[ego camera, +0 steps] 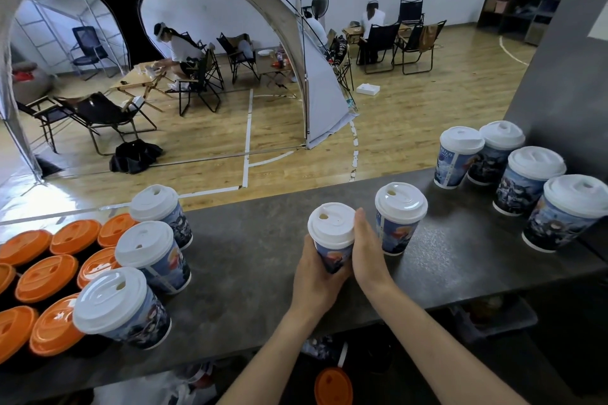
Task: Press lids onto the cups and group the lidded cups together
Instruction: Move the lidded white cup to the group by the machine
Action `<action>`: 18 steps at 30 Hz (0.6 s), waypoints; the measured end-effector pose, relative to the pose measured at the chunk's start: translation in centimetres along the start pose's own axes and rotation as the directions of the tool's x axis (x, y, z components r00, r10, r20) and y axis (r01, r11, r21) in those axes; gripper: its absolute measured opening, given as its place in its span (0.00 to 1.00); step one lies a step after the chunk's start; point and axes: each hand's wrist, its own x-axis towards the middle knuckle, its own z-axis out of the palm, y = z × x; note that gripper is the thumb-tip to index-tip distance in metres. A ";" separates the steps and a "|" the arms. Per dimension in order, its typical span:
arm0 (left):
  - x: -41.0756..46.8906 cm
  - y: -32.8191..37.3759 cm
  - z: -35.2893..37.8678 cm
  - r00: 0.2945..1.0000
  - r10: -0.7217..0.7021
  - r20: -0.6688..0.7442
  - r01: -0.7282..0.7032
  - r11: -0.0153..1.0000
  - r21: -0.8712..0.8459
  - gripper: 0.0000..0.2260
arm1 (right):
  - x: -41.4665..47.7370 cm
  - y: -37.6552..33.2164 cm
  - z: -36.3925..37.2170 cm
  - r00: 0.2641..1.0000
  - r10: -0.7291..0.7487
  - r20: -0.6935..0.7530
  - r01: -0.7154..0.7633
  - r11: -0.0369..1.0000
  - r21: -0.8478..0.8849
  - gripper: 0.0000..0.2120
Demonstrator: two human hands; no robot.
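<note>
Nine white-lidded cups were counted on the dark counter (250, 256). One of them, the held cup (332, 255), was found near the counter's middle, toward the near edge, with its white lid (331, 223) seated on the rim. The left hand (314, 278) was observed gripping this cup from the left and below, with the fingers curled round its lower body. The right hand (367, 251) was laid flat against the cup's right side, fingers straight and together, the fingertips reaching up alongside the lid's edge. Both hands were thus brought in on the one cup, one at each side. Whether the cup's base was resting on the counter could not be told, as it was hidden by the left hand.

A neighbouring cup (398, 220) was noted just beside the right hand, to the right and slightly farther back. Four lidded cups (526, 181) were grouped close together at the counter's right end. Three lidded cups (151, 253) were lined up at the left, beside a cluster of orange-lidded cups (46, 276). One further orange lid (333, 386) was seen below the counter's near edge, between the forearms.

Beyond the counter, a wooden floor (411, 115), a tent (322, 92), folding chairs (102, 115) and seated persons (177, 46) were recorded.
</note>
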 end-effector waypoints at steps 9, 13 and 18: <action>1.3 0.2 -2.0 0.982 -0.047 0.184 0.054 0.998 -0.037 0.43 | 0.5 0.4 -1.3 0.997 -0.074 0.019 0.075 0.989 -0.124 0.23; 0.6 0.2 -1.7 0.989 -0.024 0.148 0.026 1.000 -0.009 0.39 | 0.2 -0.2 -1.1 0.999 -0.031 0.017 0.032 0.997 -0.076 0.23; -0.3 0.4 -0.6 1.000 -0.019 0.023 0.019 1.000 0.023 0.37 | -0.9 0.4 0.3 0.998 -0.052 -0.044 0.052 0.999 -0.007 0.22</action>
